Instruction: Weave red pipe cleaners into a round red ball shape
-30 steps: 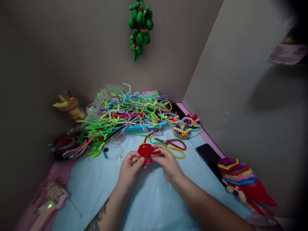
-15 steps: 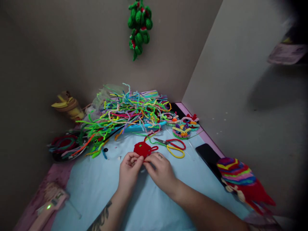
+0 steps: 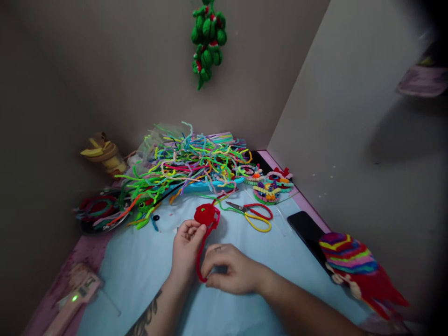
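Observation:
A rounded red fuzzy piece [image 3: 204,214] with a small green spot is pinched at its lower edge by my left hand [image 3: 188,240]. From it a red pipe cleaner [image 3: 199,255] curves down toward me. My right hand [image 3: 233,269] pinches the pipe cleaner's lower end between thumb and forefinger. Red loops stick out at the piece's right side. Just to the right, scissors [image 3: 252,215] with one red and one yellow handle lie on the blue cloth [image 3: 147,270], their blades slightly apart.
Many coloured pipe cleaners [image 3: 196,161] heap over a blue tray [image 3: 201,186] at the back. Finished-looking colourful pieces [image 3: 268,190] lie to its right. A black phone [image 3: 306,231] and a striped fuzzy figure [image 3: 350,255] sit at right. At left is a pink glue gun [image 3: 79,295].
My right hand has moved down toward me from the red piece, drawing the red pipe cleaner out into a curve. My left hand keeps its pinch. The view has shifted slightly.

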`<control>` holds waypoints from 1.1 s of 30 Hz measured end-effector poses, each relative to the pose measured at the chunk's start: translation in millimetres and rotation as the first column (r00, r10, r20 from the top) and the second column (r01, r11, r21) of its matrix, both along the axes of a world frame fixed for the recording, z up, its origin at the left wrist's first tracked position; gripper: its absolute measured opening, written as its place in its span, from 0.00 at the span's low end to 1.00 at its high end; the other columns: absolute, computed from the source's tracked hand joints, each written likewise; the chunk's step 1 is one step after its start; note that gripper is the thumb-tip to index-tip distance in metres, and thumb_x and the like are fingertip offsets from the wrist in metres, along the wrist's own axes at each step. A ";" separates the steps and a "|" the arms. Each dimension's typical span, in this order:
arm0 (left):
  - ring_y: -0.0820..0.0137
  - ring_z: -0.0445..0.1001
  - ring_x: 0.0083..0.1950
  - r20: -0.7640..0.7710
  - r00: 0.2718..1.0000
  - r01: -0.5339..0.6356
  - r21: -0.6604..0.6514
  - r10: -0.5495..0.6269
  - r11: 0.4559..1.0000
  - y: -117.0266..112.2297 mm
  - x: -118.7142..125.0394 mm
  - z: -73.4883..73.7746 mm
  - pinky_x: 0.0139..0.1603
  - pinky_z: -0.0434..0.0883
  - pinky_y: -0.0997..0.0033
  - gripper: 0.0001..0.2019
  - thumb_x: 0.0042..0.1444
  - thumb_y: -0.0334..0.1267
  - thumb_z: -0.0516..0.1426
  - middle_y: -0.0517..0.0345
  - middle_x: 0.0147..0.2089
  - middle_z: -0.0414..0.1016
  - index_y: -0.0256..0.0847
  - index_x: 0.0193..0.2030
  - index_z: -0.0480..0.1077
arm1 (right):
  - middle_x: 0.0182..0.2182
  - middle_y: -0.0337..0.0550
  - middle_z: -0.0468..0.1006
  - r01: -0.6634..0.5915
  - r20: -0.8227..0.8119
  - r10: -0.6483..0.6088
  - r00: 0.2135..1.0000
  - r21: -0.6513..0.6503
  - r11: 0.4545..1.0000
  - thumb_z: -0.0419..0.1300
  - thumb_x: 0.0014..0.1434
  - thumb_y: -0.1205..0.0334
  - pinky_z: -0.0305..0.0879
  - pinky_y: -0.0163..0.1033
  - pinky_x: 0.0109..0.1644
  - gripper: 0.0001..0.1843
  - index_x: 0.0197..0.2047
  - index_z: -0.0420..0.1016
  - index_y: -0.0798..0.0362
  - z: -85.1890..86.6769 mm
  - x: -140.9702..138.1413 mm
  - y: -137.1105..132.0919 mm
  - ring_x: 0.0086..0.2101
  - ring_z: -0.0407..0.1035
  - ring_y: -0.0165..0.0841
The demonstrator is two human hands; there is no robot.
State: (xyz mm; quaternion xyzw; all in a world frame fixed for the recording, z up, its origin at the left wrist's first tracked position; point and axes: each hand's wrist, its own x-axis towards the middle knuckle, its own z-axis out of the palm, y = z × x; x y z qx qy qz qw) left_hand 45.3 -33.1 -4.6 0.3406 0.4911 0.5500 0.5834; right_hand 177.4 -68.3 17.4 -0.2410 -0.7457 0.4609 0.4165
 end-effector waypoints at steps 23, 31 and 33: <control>0.73 0.74 0.32 -0.473 0.879 0.167 0.421 0.058 0.892 -16.4 -1.8 -12.3 0.34 0.71 0.76 0.02 0.51 0.33 0.60 0.60 0.29 0.74 0.40 0.32 0.70 | 0.23 0.37 0.69 0.643 0.029 -0.728 0.685 -0.495 0.584 0.65 0.43 0.60 0.55 0.35 0.28 0.08 0.29 0.74 0.53 -32.2 4.2 25.7 0.23 0.57 0.28; 0.72 0.72 0.31 -0.552 0.833 0.220 0.387 0.034 0.896 -12.4 -3.6 -6.9 0.34 0.69 0.75 0.03 0.51 0.35 0.59 0.60 0.28 0.74 0.40 0.30 0.70 | 0.42 0.46 0.73 0.536 -0.084 -0.715 0.694 -0.604 0.590 0.71 0.36 0.55 0.61 0.45 0.49 0.11 0.21 0.76 0.51 -32.8 8.2 30.3 0.45 0.67 0.42; 0.71 0.72 0.32 -0.547 0.837 0.217 0.358 0.015 0.908 -12.1 -3.4 -5.0 0.35 0.69 0.74 0.03 0.51 0.35 0.59 0.60 0.28 0.74 0.40 0.29 0.70 | 0.48 0.49 0.71 0.496 -0.065 -0.682 0.728 -0.638 0.590 0.72 0.35 0.53 0.58 0.48 0.53 0.14 0.19 0.75 0.52 -32.7 11.2 31.9 0.50 0.64 0.45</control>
